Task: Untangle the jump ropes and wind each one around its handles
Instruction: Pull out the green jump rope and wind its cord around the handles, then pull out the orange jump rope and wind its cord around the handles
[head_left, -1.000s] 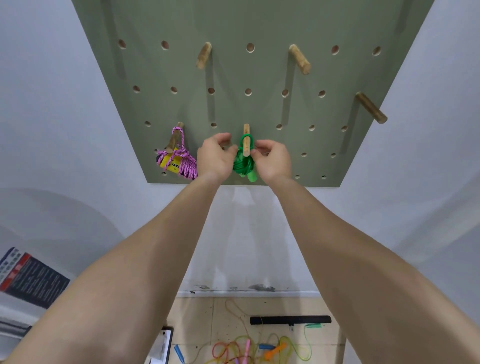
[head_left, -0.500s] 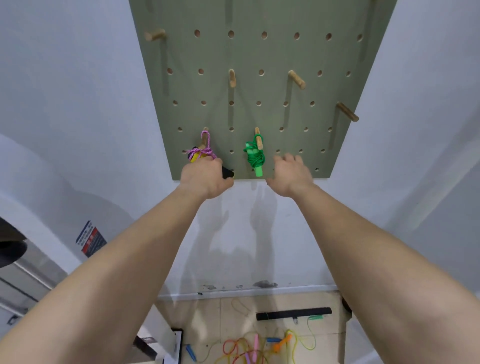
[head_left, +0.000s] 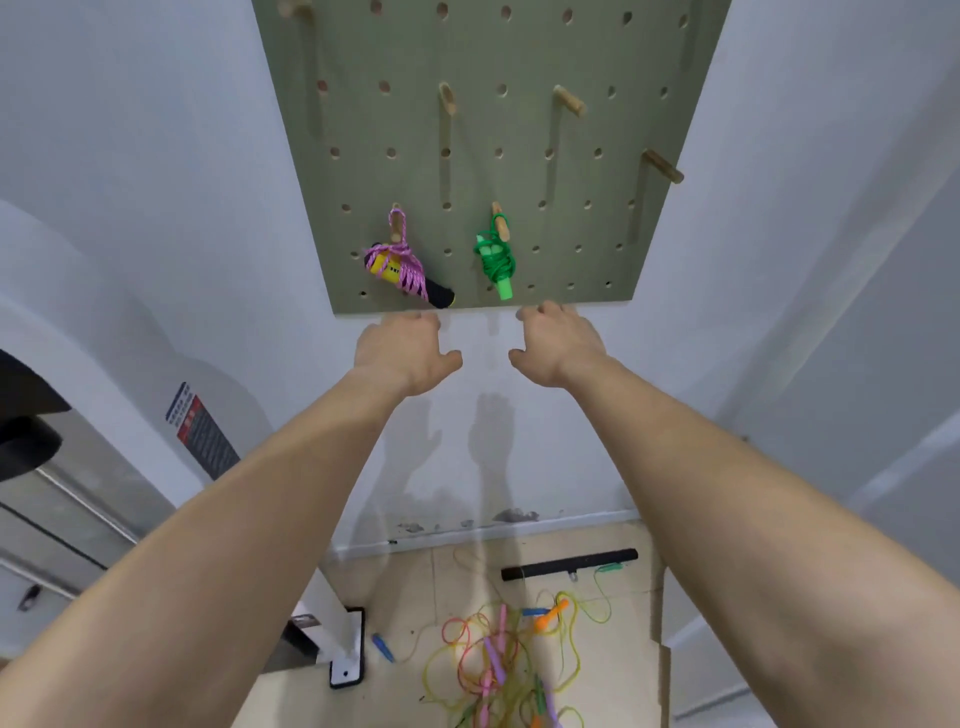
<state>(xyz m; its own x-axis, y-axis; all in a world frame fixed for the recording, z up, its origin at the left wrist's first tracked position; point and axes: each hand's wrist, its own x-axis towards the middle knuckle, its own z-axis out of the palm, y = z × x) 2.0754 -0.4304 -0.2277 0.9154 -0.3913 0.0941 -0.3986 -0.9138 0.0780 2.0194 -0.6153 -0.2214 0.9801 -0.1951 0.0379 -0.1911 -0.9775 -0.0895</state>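
I am noting left hand (head_left: 402, 353), right hand (head_left: 558, 345) relaxed, empty; coiled green jump rope (head_left: 496, 262) hanging just above on wooden peg (head_left: 502, 228).

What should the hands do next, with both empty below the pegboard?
Probably lower the left hand and right hand to the tangled ropes on the floor and free one: the green rope and pink rope already hang wound on the pegboard.

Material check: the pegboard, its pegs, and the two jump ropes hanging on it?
Pegboard: matt olive paint over what looks like wood or MDF; the drilled holes show paler inside. Pegs: bare tan wooden dowels, unpainted. Green jump rope: thin smooth cord, probably plastic, handles likewise. Pink jump rope: twisted two-tone strands, looks textile; yellow handle with a black, possibly foam, end.
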